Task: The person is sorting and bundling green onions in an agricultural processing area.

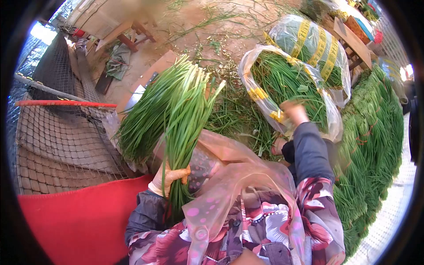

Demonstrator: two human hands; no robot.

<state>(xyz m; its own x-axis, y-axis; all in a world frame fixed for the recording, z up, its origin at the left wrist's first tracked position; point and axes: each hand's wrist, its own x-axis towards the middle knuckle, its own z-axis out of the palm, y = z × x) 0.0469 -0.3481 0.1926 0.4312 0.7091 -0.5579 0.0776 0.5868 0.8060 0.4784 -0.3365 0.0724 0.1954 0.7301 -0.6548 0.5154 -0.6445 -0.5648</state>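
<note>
My left hand [170, 177], in a pale glove, is closed around the lower leafy part of a bunch of garlic chives [189, 112], whose pale stem ends point up and away from me. A larger heap of chives [148, 110] lies just left of that bunch, on a brown board [165, 62]. My right hand [295, 111] is at the near rim of a clear plastic bag [334, 117] with yellow printed tape, filled with loose greens [282, 73]. Motion smears its fingers, so I cannot see whether they hold anything.
Behind the open bag sits another taped plastic bag [287, 33] of greens. Tied chives [371, 145] are stacked along my right. A knife-like blade [134, 97] lies at the board's left edge. Netting [66, 150] and a red cloth [84, 216] are on my left. Trimmings litter the floor.
</note>
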